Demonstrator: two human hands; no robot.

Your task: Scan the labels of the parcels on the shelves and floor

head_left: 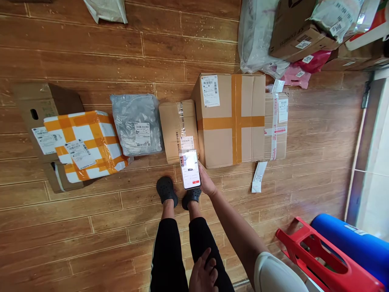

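My right hand (pixel 207 181) is closed around a smartphone (pixel 190 174), its lit screen facing up and showing a white page with a red button. The phone hangs over the near edge of a small brown carton (pixel 173 127), whose label lies just beyond the phone's top. Low in the view, in front of my legs, my left hand (pixel 204 272) has loosely bent fingers, apart from each other, with nothing in them. To the right of the small carton stands a large cardboard box (pixel 219 142) with crossed orange tape and a white label.
Leftward lie a grey plastic parcel (pixel 126 111), an orange-and-white taped parcel (pixel 111 140) and a brown box (pixel 65 99). Another taped carton (pixel 273 138) adjoins the large box. Parcels pile up at the upper right. A red plastic stool (pixel 322 255) and blue roll (pixel 343 233) stand lower right.
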